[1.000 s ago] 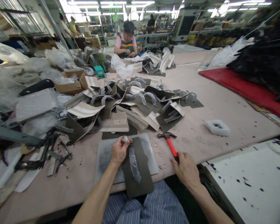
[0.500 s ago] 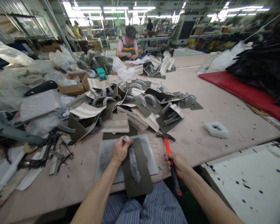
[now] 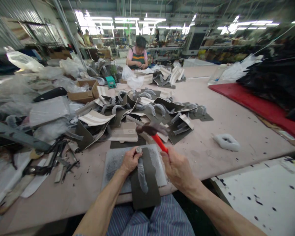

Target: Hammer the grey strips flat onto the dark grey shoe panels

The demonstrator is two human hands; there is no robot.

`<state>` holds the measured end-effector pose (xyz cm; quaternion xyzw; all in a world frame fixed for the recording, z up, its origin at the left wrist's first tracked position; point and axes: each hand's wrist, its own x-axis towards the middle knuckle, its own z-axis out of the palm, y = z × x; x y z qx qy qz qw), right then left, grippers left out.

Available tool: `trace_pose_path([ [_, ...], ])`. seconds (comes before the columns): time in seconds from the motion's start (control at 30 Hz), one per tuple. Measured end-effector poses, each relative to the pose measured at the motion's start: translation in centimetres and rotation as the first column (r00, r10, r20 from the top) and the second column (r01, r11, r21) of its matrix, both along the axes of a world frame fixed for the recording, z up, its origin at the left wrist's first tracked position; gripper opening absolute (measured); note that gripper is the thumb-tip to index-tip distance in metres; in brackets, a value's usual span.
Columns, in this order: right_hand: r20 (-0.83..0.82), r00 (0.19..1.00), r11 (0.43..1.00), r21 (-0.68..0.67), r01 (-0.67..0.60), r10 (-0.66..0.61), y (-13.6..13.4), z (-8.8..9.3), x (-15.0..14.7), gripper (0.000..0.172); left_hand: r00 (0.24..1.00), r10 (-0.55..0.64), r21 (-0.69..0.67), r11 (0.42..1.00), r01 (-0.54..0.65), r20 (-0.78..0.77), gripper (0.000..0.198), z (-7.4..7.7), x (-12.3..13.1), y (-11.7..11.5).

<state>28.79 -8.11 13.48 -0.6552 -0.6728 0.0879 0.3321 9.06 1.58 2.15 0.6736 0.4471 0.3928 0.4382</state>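
Observation:
My left hand is closed around a short metal punch, held upright at the top end of a dark grey-green panel. A plastic-wrapped handle runs along that panel, which lies partly on a pale board and overhangs the table's front edge. In my right hand is a hammer with a red and black handle. Its blurred head is raised above and slightly right of the punch, not touching it.
Many panels with wrapped handles are heaped beyond the board. Loose metal tools lie left. A white roll-shaped item and a red board are right. A person sits across the table.
My right hand has lifted the hammer up and to the left, from beside the board to above the punch. My left hand keeps its hold; the view has shifted slightly.

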Motion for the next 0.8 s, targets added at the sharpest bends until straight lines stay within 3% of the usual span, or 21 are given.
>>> trace_pose_path([
  [0.07,0.191,0.977,0.993,-0.092,-0.077,0.094,0.0,-0.3,0.0,0.028,1.000,0.014,0.005,1.000,-0.014,0.011,0.013,-0.3,-0.1,-0.2],
  [0.13,0.267,0.950,0.983,-0.128,-0.133,0.163,0.1,0.7,0.3,0.025,1.000,0.019,0.011,1.000,-0.020,0.009,0.014,-0.6,-0.1,-0.4],
  [0.23,0.162,0.983,0.989,0.106,-0.105,0.087,0.4,4.1,0.2,0.026,1.000,0.008,0.034,0.999,-0.008,0.014,0.018,-0.9,-0.2,-0.4],
  [0.33,-0.074,0.993,0.922,0.371,0.111,-0.090,0.5,5.6,-0.5,0.024,1.000,0.006,0.042,0.999,-0.007,0.016,0.018,-1.1,-0.2,-0.4],
  [0.4,-0.040,0.996,0.932,0.351,0.094,-0.085,0.3,3.9,-0.8,0.025,1.000,0.013,0.031,0.999,-0.013,0.009,0.018,-1.1,-0.3,-0.4],
  [0.5,0.201,0.976,0.996,-0.021,-0.082,0.085,-0.3,-0.3,-0.3,0.027,1.000,0.007,0.027,1.000,-0.006,-0.020,0.018,-1.1,-0.3,-0.4],
  [0.6,0.248,0.962,0.949,-0.315,-0.028,0.111,-0.6,-3.3,1.6,0.027,1.000,-0.003,0.048,0.999,0.004,-0.026,0.018,-1.1,-0.3,-0.5],
  [0.8,0.157,0.985,0.846,-0.515,0.140,-0.068,-1.4,-8.6,6.5,0.038,1.000,-0.007,0.044,0.999,0.006,0.024,0.019,-1.3,-0.4,-0.4],
])
